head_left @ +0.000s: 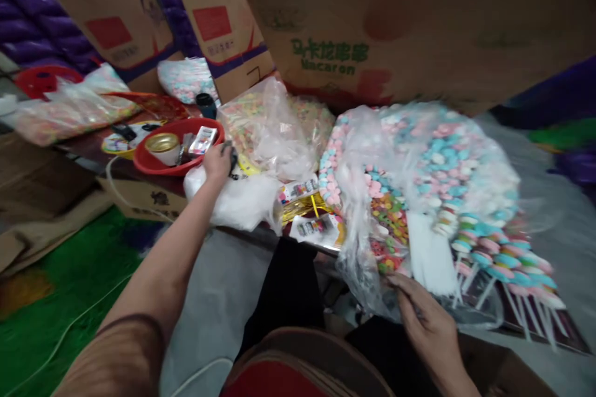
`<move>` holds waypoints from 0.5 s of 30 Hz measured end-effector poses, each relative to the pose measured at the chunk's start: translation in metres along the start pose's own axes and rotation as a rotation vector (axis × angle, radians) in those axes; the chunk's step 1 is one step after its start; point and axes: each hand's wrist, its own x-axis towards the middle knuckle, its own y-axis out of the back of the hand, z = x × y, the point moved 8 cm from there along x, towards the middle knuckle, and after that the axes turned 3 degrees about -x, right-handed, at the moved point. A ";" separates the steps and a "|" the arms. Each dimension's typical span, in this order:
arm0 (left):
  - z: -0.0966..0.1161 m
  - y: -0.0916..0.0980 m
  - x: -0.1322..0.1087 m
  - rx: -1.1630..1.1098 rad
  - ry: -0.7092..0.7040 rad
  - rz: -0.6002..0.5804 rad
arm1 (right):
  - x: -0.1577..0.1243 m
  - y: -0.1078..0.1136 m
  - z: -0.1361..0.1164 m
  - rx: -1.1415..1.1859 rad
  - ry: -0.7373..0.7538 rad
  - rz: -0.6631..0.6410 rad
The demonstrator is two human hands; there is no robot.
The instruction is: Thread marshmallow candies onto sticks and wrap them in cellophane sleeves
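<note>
My left hand [218, 162] reaches to the right edge of a red basket [139, 164]. Its fingers are curled at a small dark object [233, 160], blurred and partly covered by the hand. Just below lies a white plastic bag [249, 205]. My right hand [426, 316] is at the table's front edge, fingers stretched out and slightly apart, by the lower edge of a clear plastic bag [356, 260]. Colourful ring-shaped gummies [391, 223] lie beside that bag. White sticks [431, 254] and candy skewers [507, 257] in pink, blue and white are to the right.
Behind stands a large cardboard box [419, 18]. A big bag of pink and blue marshmallows [447, 155] and a bag of small candies [270, 127] fill the table's back. Printed packets [316, 229] lie at the front. The basket holds a gold-lidded tin [162, 144].
</note>
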 end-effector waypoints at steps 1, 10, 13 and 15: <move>0.008 0.011 -0.006 -0.091 -0.030 0.059 | 0.004 -0.002 0.002 0.060 -0.063 0.002; 0.185 -0.010 -0.220 -0.461 -0.954 -0.237 | 0.086 -0.057 -0.035 1.155 -0.634 0.090; 0.213 -0.035 -0.270 -0.563 -1.069 -0.185 | 0.097 -0.052 -0.062 1.155 -0.540 0.085; 0.217 -0.046 -0.276 -0.736 -0.992 -0.113 | 0.094 -0.044 -0.074 1.036 -0.438 0.068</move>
